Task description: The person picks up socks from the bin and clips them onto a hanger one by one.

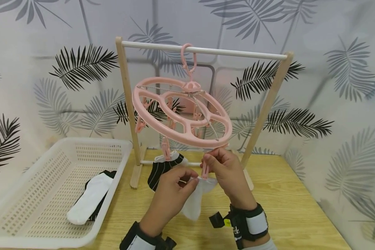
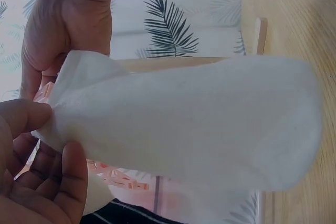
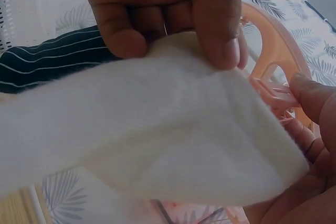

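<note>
A white sock [image 1: 193, 201] hangs below the front edge of a pink round drying hanger [image 1: 175, 130], its cuff at the mouth of a pink clothespin [image 1: 205, 170]. My left hand [image 1: 172, 192] pinches the cuff between thumb and fingers; in the left wrist view the sock [image 2: 194, 124] stretches out from that grip. With thumb and fingers, my right hand [image 1: 229, 170] grips the clothespin; the right wrist view shows its thumb on the peg [image 3: 275, 95]. Left of my hands, a black striped sock [image 1: 157, 175] with a white cuff hangs from another clothespin [image 1: 165, 149].
The hanger's hook [image 1: 188, 59] sits over the white rail [image 1: 231, 52] of a wooden stand [image 1: 267, 107]. On the left of the wooden table [image 1: 284, 208], a white plastic basket [image 1: 47, 173] holds a white sock [image 1: 92, 198] lying over dark fabric. A patterned backdrop stands behind.
</note>
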### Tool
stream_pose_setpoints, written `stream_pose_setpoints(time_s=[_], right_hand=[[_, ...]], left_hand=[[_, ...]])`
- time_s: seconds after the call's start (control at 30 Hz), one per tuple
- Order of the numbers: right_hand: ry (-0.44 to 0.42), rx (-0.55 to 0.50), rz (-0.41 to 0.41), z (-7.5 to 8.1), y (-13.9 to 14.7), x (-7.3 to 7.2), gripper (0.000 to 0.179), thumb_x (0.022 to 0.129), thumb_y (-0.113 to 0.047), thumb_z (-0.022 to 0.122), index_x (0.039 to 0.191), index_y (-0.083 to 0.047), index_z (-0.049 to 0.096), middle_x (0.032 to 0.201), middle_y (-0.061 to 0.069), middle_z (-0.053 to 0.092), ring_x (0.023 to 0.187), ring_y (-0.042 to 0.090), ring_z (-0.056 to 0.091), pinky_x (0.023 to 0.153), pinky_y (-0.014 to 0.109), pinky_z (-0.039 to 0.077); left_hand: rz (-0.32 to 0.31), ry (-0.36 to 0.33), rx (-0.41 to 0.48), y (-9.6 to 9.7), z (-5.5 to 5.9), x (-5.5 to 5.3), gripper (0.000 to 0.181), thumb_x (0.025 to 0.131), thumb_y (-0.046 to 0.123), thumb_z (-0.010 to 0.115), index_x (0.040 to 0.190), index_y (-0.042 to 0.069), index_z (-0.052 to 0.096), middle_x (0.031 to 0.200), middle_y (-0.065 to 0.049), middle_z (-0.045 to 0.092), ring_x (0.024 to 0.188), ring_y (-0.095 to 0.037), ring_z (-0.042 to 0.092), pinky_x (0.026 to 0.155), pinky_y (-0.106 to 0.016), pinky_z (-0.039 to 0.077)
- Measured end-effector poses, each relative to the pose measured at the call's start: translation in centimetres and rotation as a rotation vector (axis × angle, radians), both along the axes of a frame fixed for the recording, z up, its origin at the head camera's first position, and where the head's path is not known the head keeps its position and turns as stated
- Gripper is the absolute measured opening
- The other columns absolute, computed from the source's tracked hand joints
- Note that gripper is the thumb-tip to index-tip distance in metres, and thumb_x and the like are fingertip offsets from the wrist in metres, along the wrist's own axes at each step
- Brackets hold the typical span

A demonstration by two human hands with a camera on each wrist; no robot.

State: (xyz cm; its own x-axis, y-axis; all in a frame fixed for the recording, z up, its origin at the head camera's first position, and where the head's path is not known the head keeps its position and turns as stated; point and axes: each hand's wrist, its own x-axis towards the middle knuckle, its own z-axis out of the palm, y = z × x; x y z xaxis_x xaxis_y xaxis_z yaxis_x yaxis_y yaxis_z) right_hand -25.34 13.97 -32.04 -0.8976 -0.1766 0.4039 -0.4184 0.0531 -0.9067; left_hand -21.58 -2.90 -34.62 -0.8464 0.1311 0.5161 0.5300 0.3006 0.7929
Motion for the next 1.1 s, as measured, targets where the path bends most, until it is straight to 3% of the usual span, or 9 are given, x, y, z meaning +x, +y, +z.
stream_pose_setpoints(time_s=[0.43,0.67,0.8,0.93,1.1], right_hand=[[0.013,-0.004,-0.008,0.1,-0.1,-0.1,0.028,0.093,-0.024,0.059,0.089,0.003,0.058,0.078,0.007,0.063,0.067,0.023,0.060,0.062,0.029,0.053],[0.041,0.018,0.060,0.1,-0.1,-0.2,0.022,0.094,-0.018,0.056,0.092,0.004,0.056,0.073,0.004,0.059,0.064,0.023,0.058,0.056,0.027,0.048],[0.040,0.017,0.051,0.1,-0.2,-0.1,0.021,0.093,-0.018,0.058,0.093,0.002,0.056,0.071,0.006,0.058,0.065,0.026,0.057,0.055,0.030,0.047],[0.039,-0.003,0.030,0.0,-0.4,0.0,0.018,0.091,-0.016,0.060,0.094,0.002,0.057,0.071,0.007,0.058,0.065,0.027,0.057,0.057,0.032,0.048],[0.008,0.004,0.029,-0.2,-0.4,0.0,0.022,0.091,-0.019,0.061,0.095,0.002,0.057,0.074,0.008,0.057,0.067,0.027,0.057,0.058,0.032,0.049]], left_hand=[[0.018,-0.036,0.078,0.5,0.0,-0.4,0.006,0.084,0.016,0.069,0.090,0.017,0.069,0.081,0.005,0.067,0.070,-0.006,0.060,0.060,-0.029,0.053],[0.025,-0.023,0.113,0.5,0.1,-0.5,0.005,0.085,0.017,0.068,0.088,0.020,0.070,0.086,0.004,0.067,0.076,-0.006,0.060,0.062,-0.032,0.054],[0.034,-0.018,0.102,0.3,0.2,-0.4,0.005,0.085,0.020,0.069,0.090,0.022,0.070,0.091,0.005,0.066,0.085,-0.005,0.059,0.062,-0.032,0.054],[0.071,0.043,0.067,0.0,0.7,-0.1,0.007,0.084,0.021,0.070,0.091,0.020,0.069,0.095,0.006,0.064,0.089,-0.005,0.057,0.062,-0.030,0.054],[0.098,0.188,0.058,-0.3,1.4,0.5,0.010,0.083,0.018,0.071,0.092,0.014,0.069,0.097,0.002,0.063,0.087,-0.008,0.057,0.064,-0.029,0.056]])
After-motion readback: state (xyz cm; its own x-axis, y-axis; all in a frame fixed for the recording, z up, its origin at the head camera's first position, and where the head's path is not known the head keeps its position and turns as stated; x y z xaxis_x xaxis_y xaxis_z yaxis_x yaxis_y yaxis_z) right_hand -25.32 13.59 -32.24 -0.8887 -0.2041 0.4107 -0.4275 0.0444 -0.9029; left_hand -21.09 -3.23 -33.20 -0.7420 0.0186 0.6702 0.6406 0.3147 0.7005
